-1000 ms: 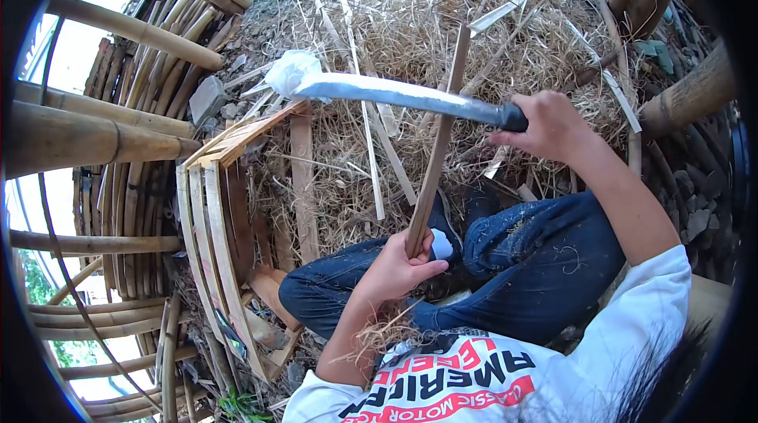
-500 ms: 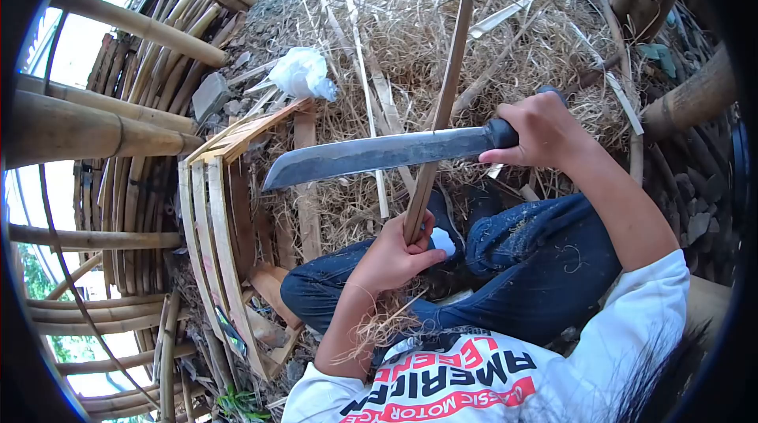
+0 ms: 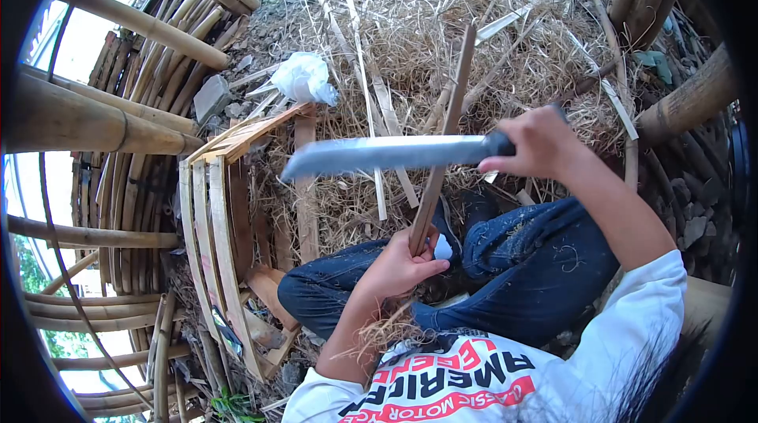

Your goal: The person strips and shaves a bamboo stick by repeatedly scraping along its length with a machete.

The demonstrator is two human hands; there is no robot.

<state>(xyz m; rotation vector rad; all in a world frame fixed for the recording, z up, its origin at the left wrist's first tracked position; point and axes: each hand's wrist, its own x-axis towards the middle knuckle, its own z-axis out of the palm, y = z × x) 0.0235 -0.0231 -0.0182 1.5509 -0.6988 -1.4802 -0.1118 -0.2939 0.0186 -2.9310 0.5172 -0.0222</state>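
Observation:
My right hand (image 3: 537,143) is closed round the black handle of a machete (image 3: 387,152). Its broad blade points left, slightly blurred, and crosses over a narrow bamboo strip (image 3: 453,107) about midway along it. The lower end of that strip is gripped in my left hand (image 3: 404,261), thumb stretched along the side; the strip slants up and away from me. Curly shavings (image 3: 384,335) cling to my left forearm. Below both hands are my crossed legs in dark blue trousers (image 3: 529,265).
To the left stands a slatted wooden crate (image 3: 209,226), with a crumpled white plastic bag (image 3: 304,78) by its far corner. Shavings (image 3: 410,44) and loose strips cover the ground ahead. Bamboo poles (image 3: 142,28) line the left side; another thick pole (image 3: 687,99) is at right.
The machete has shifted slightly along the strip, its tip moving right and up and its blade now blurred. My left hand and the strip have moved a little down and right.

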